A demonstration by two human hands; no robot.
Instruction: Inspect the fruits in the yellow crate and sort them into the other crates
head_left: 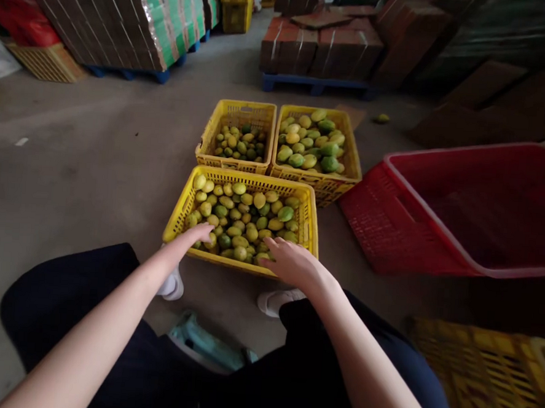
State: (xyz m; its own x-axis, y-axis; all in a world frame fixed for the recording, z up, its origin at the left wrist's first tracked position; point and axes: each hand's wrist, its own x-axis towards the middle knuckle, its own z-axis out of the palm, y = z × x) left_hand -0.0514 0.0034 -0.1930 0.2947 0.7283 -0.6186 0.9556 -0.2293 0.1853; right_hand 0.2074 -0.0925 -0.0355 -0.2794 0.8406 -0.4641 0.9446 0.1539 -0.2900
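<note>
In front of my feet stands a yellow plastic crate (314, 222) holding many yellow and green lemons (234, 231). My left hand (200, 233) is over its near left part, fingers stretched out beside a lemon; whether they touch it I cannot tell. Over the near right corner my right hand (292, 260) is held palm down with its fingers apart, low above the lemons. Neither hand visibly grips a fruit. The undersides of both hands are hidden.
Behind stand a yellow crate of smaller lemons (203, 152) and another of larger, greener ones (348, 172). A red crate (392, 217) is to the right, a yellow crate (474, 370) at lower right. Boxes on a blue pallet (314, 83) stand farther back.
</note>
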